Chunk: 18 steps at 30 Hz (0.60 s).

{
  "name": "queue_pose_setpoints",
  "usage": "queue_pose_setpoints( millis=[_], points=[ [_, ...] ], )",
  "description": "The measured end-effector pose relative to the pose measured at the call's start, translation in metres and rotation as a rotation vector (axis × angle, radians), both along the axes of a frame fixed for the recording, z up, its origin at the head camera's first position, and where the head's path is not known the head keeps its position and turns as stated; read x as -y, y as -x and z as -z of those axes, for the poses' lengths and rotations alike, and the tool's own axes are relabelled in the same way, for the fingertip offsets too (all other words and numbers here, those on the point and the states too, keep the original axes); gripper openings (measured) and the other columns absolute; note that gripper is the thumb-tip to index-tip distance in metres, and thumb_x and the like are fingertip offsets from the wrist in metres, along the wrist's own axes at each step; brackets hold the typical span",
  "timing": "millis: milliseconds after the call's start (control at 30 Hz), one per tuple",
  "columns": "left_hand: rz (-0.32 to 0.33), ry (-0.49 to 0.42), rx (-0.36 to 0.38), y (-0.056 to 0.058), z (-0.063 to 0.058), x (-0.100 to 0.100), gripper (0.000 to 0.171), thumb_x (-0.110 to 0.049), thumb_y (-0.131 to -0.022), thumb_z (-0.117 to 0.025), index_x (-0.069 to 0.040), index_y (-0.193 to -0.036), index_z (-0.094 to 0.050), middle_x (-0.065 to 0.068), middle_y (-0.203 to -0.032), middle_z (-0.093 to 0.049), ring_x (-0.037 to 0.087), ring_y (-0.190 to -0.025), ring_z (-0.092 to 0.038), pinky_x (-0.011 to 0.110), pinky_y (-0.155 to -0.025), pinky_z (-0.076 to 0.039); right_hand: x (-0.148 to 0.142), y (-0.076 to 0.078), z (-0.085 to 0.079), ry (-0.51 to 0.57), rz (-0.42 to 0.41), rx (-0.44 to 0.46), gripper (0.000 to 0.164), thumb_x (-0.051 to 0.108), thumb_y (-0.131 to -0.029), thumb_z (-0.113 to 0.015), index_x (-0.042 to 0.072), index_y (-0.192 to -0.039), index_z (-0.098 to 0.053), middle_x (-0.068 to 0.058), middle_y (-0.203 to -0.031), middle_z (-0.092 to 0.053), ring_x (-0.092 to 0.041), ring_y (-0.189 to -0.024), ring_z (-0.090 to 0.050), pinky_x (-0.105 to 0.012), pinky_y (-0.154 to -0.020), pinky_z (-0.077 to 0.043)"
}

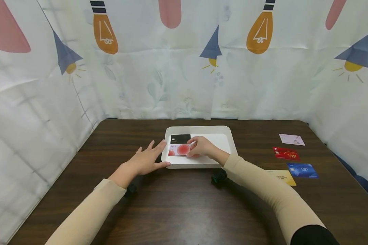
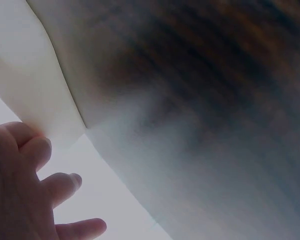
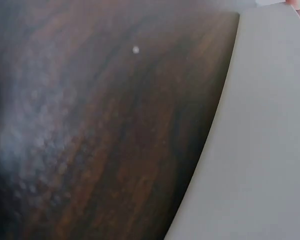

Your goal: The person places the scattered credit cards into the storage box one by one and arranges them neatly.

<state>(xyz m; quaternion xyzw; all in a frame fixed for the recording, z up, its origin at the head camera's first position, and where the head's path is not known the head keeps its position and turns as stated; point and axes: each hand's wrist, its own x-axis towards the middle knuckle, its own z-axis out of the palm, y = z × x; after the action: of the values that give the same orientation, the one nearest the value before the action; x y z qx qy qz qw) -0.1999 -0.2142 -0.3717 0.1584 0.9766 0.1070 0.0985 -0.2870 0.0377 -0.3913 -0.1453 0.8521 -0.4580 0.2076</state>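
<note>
A white tray (image 1: 202, 166) lies near the far edge of the table, and in its left part are two cards. The black card (image 1: 180, 139) is at the back; directly in front of it lies a pink-and-white card (image 1: 176, 149) with red circles. My right hand (image 1: 202, 147) reaches into the tray and pinches the pink card by its right end, covering that end. With fingers spread, my left hand (image 1: 147, 160) rests against the tray's left rim. The left wrist view shows its fingers (image 2: 62, 187) beside the pale tray wall (image 2: 45, 90).
On the table's right side lie a pale pink card (image 1: 292, 139), a red card (image 1: 286, 153), a blue card (image 1: 302, 170) and a gold card (image 1: 283, 177), partly behind the right sleeve (image 1: 263, 185). A patterned white curtain (image 1: 184, 75) hangs behind the dark wooden table (image 1: 184, 211).
</note>
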Motion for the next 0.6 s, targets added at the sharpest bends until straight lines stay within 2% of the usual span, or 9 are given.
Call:
queue_pose_setpoints(
  millis=[367, 600],
  points=[
    [0.005, -0.01, 0.001, -0.0001, -0.001, 0.0002, 0.099, -0.069, -0.095, -0.056, -0.012, -0.166, -0.016, 0.011, -0.169, -0.022, 0.042, -0.154, -0.011, 0.076, -0.113, -0.012, 0.0045, 0.0039, 0.0008, -0.099, -0.032, -0.043, 0.048, 0.004, -0.084, -0.083, 0.0, -0.127, -0.063, -0.008, -0.09, -0.063, -0.013, -0.06, -0.054, -0.02, -0.056, -0.048],
    [0.005, -0.01, 0.003, 0.0, 0.0003, 0.001, 0.099, -0.068, -0.096, -0.055, -0.012, -0.166, -0.015, 0.011, -0.169, -0.021, 0.042, -0.154, -0.011, 0.076, -0.113, -0.011, 0.0047, 0.005, 0.0, -0.099, -0.047, -0.046, 0.048, 0.002, -0.084, -0.082, -0.001, -0.127, -0.062, -0.006, -0.084, -0.063, -0.011, -0.056, -0.052, -0.02, -0.055, -0.046]
  ],
)
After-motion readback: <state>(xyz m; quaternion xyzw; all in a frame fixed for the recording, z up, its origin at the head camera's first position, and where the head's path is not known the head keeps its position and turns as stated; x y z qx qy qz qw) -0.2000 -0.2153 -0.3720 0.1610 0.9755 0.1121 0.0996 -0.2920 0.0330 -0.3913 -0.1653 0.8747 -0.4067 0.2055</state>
